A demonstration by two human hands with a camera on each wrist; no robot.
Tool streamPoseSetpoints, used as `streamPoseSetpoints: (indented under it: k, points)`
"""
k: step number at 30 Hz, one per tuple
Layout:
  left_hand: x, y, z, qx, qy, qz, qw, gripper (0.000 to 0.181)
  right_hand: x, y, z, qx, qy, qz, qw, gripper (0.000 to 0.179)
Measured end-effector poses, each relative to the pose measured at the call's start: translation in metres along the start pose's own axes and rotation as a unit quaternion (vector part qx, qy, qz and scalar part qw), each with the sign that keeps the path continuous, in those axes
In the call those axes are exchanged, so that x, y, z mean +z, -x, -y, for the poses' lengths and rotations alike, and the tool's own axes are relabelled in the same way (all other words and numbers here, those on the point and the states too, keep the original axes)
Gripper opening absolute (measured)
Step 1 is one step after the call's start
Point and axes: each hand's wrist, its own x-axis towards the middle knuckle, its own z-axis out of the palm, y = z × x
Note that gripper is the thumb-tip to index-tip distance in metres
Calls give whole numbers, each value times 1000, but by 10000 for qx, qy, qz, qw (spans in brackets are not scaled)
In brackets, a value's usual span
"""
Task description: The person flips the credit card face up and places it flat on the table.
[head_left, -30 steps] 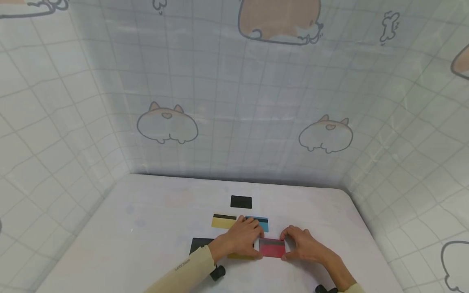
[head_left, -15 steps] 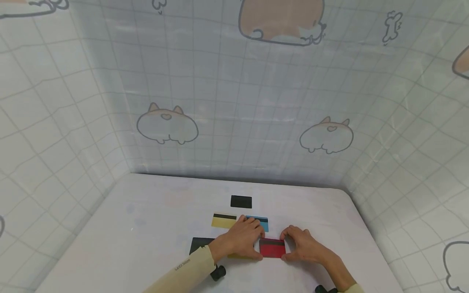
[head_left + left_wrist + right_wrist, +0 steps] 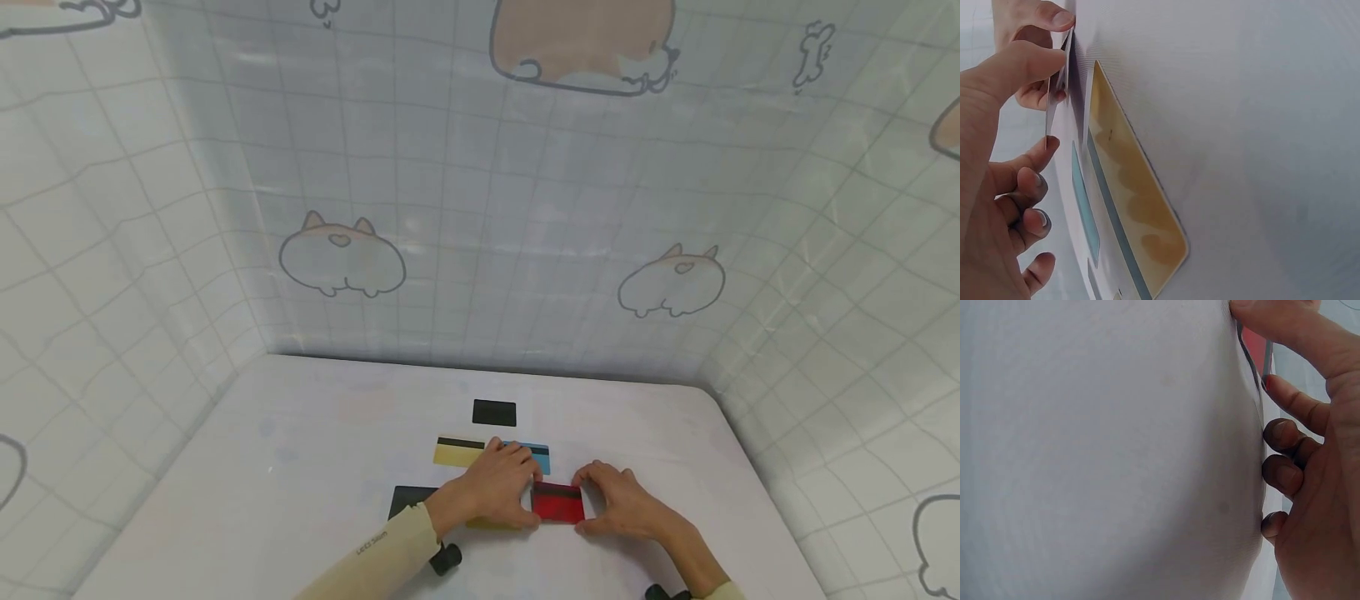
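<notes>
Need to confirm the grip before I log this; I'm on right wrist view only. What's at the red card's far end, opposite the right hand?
Observer: In the head view, the left hand holds that end of the red card.
Operator: Copy. Which card sits farthest from the person?
Observer: A black card, lying beyond the yellow card and the partly covered blue card.

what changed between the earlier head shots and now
The red card has shifted slightly up in the head view and looks deeper red. The left hand and right hand still hold its sides; the far black card and blue card stayed put.
</notes>
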Motion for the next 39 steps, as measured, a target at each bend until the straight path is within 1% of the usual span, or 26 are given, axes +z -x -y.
streamPoseSetpoints:
  k: [10,22,29,34,39]
  points:
    - [0,-5,2,-155,40,1,9999,57,-5,-5,-4,13,-79,32,10000,57]
    - [-1,-5,9,-161,-25,22,9999,57,-6,-6,-2,4,-159,-165,9997,54]
    - [0,-5,8,-241,-21,27,9997,56,-8,-6,-1,45,-139,-247,9996,54]
    - [0,-6,8,-240,-66,-36,9997,56,-13,-5,2,88,-338,-246,9991,52]
    - [2,-7,9,-291,-33,-14,9996,57,-14,-4,4,189,-438,-240,9986,52]
